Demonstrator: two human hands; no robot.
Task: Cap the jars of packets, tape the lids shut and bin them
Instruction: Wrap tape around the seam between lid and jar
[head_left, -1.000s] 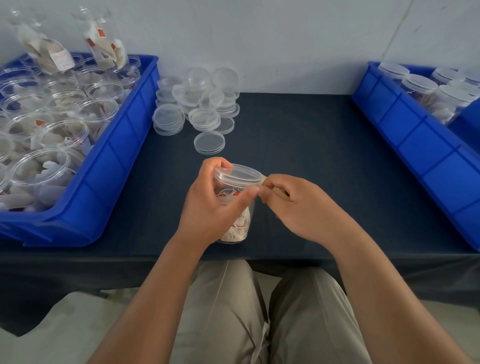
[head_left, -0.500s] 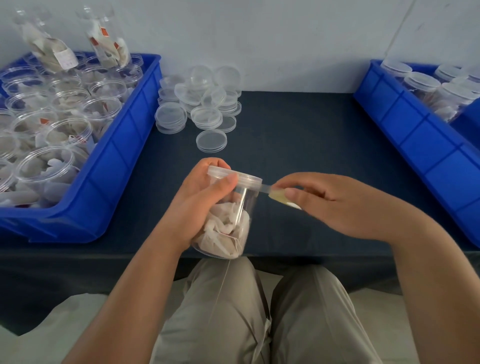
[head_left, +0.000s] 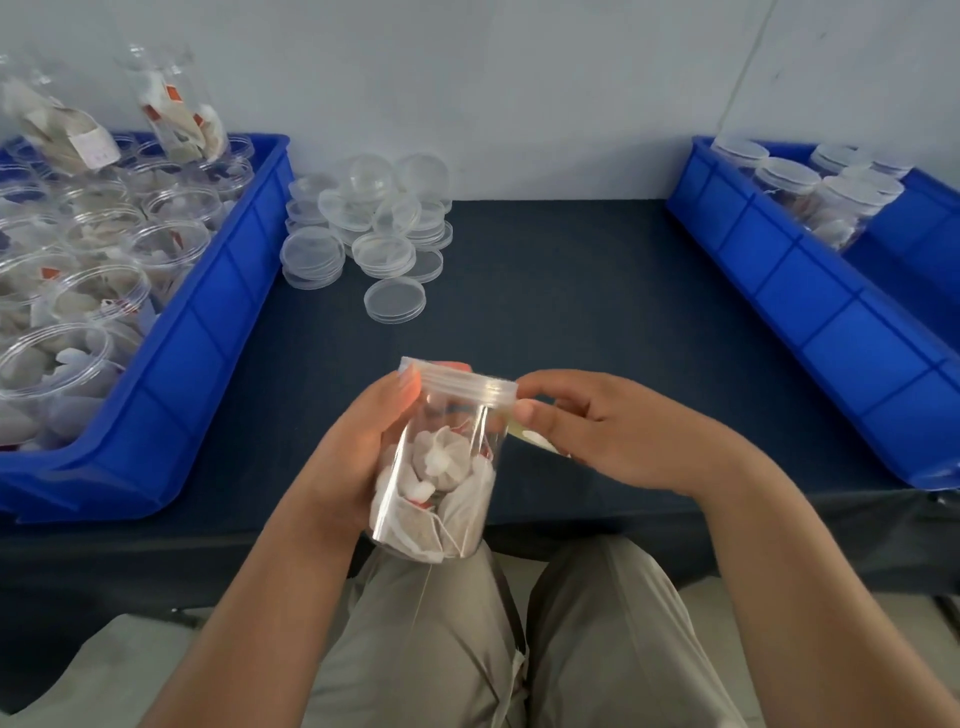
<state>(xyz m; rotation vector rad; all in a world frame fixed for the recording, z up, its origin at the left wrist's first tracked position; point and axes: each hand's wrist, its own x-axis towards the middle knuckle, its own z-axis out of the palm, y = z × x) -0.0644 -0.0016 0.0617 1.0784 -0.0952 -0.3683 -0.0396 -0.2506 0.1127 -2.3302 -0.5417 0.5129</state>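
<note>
A clear jar (head_left: 441, 467) of white packets, capped with a clear lid (head_left: 462, 383), is held tilted over the table's front edge. My left hand (head_left: 358, 447) wraps around its left side. My right hand (head_left: 597, 431) presses thumb and forefinger against the lid's right rim and holds a small yellowish tape strip (head_left: 530, 434) that runs onto the jar. A blue bin (head_left: 218, 312) at the left holds several uncapped jars of packets. A second blue bin (head_left: 810, 291) at the right holds several capped jars (head_left: 831, 202).
A heap of clear loose lids (head_left: 369, 228) lies at the back of the dark table (head_left: 561, 291), one single lid (head_left: 395, 301) nearest me. Two taller jars stand at the left bin's back. My knees in grey trousers are below the table edge.
The jar has been lowered and tipped further toward me. My right hand has moved in from stretching the tape out sideways to pressing it against the lid's rim.
</note>
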